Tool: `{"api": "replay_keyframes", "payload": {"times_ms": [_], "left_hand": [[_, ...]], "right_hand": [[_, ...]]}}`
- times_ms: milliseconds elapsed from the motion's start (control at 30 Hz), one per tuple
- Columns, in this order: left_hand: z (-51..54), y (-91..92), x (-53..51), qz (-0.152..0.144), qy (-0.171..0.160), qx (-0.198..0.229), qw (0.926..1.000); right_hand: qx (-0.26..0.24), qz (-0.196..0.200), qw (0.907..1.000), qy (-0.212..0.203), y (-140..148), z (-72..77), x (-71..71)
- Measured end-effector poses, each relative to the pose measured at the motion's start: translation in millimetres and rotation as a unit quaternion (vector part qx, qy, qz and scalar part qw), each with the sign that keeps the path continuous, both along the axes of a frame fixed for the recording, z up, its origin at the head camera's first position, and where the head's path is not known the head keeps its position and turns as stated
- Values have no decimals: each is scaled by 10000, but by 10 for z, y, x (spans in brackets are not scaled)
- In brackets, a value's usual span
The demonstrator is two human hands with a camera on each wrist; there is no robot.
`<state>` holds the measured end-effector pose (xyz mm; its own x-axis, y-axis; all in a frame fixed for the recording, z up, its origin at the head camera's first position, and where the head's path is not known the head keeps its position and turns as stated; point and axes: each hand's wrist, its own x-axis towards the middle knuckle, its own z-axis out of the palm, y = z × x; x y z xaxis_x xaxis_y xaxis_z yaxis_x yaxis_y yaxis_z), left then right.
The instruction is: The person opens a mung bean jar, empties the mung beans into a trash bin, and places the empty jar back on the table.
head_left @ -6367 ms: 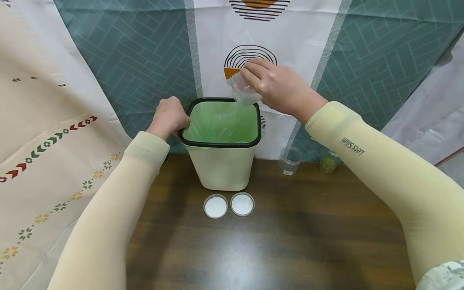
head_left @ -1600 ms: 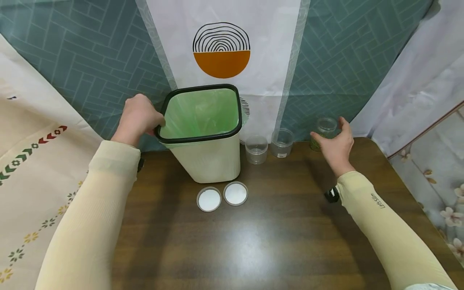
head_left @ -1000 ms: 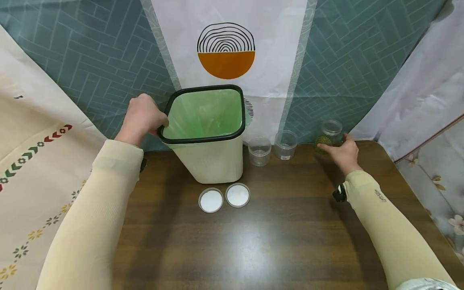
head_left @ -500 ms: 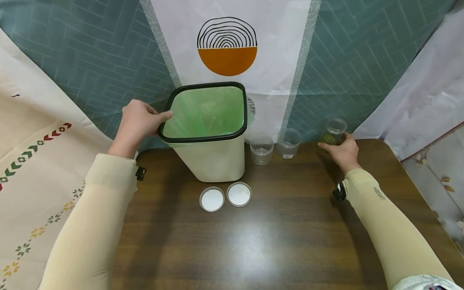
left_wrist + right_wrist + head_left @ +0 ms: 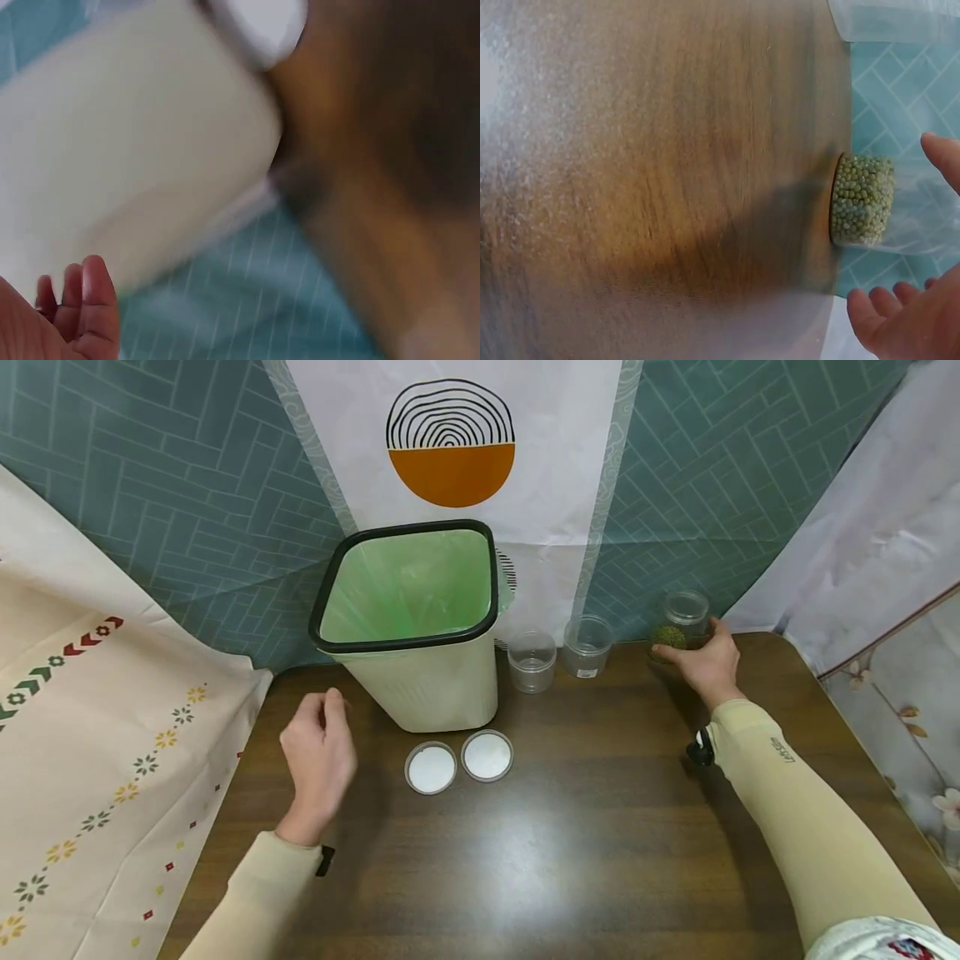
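Note:
My right hand is spread around a clear jar that holds small green beans. In the right wrist view, gaps show between the jar and both the thumb and the fingertips. My left hand hovers over the table in front of a pale bin, with loosely bent fingers and nothing in them. The bin has a black rim and a green liner. Before it lie two shallow clear dishes, the left dish and the right dish, both showing white contents.
Two clear containers, one plain and one with a small label, stand to the right of the bin. The dark wooden table ends at a patterned curtain behind. Pale cloth hangs along the left.
The right hand earlier tipped a clear container over the bin, then moved right to the jar; that container now stands beside the bin. The left hand has let go of the rim and come down toward me.

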<state>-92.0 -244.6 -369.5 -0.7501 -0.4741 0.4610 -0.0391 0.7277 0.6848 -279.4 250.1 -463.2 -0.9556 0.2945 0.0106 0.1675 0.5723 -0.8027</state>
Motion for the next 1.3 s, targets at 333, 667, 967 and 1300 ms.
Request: {"api": "replay_keyframes", "payload": {"times_ms": [333, 667, 967, 1300], "left_hand": [[-495, 687, 244, -1961, -429, -1306, 9709], [-651, 1055, 256, -3371, -844, -2517, 9033], [-717, 1069, 244, -3475, -862, -2796, 8909], [-713, 1038, 245, -3405, -747, -2873, 8922]], "right_hand": [[-65, 21, 10000, -17, -39, 44, -7], [-99, 88, 9999, 52, -71, -4, -33], [-267, 65, 9993, 263, -79, 11, -67], [-382, 107, 9981, 463, -63, 1, -60]]}}
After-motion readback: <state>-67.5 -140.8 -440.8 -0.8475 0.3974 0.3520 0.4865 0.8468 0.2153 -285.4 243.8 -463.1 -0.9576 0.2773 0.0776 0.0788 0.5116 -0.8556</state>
